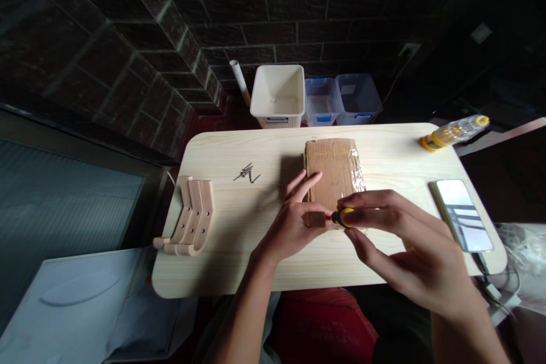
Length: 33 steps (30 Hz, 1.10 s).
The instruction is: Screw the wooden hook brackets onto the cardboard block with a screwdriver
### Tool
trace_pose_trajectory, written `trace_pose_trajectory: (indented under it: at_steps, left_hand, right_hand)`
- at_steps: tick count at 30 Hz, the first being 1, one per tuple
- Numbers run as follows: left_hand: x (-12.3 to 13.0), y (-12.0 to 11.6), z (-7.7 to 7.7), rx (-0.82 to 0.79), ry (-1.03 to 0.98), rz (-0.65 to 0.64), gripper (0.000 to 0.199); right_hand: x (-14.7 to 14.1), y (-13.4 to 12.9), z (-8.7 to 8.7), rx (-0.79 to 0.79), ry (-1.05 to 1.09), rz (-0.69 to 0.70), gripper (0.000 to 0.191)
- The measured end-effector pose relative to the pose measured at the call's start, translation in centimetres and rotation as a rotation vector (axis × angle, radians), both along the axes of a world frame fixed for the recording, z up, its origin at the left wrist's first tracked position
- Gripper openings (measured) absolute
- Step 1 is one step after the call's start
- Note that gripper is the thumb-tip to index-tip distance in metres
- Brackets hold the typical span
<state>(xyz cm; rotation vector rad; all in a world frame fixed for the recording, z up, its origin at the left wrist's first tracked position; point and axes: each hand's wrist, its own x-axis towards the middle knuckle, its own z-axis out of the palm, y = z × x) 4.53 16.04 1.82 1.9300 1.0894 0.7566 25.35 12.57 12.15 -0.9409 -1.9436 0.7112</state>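
Note:
My left hand (292, 219) reaches over the near left side of a brown cardboard box (328, 168), with two fingers stretched onto its top. It steadies a small brown wooden piece (316, 219) near the box's front end. My right hand (405, 239) pinches the yellow and black handle of a screwdriver (343, 217) between thumb and fingertips. The screwdriver's tip points left at the end of the wooden piece; my fingers partly hide where they meet. Several loose screws (246, 173) lie left of the box. Curved wooden parts with holes (197, 219) rest at the table's left end.
A clear bottle-shaped case with yellow ends (454, 132) is at the table's (239, 148) back right corner. A phone (464, 215) lies along the right edge, with cables beneath. Behind the table are a cream bin (277, 94), two bluish clear bins (358, 96) and a white tube (239, 81).

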Motion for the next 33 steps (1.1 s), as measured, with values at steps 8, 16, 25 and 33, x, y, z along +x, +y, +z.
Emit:
trace_pose_trajectory:
  at_steps: [8, 16, 25, 33]
  left_hand:
    - [0.04, -0.08, -0.01, 0.01, 0.007, 0.002, 0.014]
    - [0.05, -0.04, 0.03, -0.001, 0.003, 0.004, 0.016]
    - [0.04, 0.01, 0.09, 0.01, -0.016, 0.011, 0.017]
    - [-0.01, -0.07, -0.22, 0.033, 0.024, -0.002, 0.014]
  right_hand:
    - [-0.52, -0.07, -0.33, -0.038, -0.013, 0.055, 0.05]
    - [-0.48, 0.22, -0.19, 0.021, -0.021, 0.016, 0.047]
    - [-0.67, 0.07, -0.36, -0.012, -0.029, 0.038, 0.05]
    - [-1.04, 0.18, -0.22, 0.048, -0.072, 0.036, 0.044]
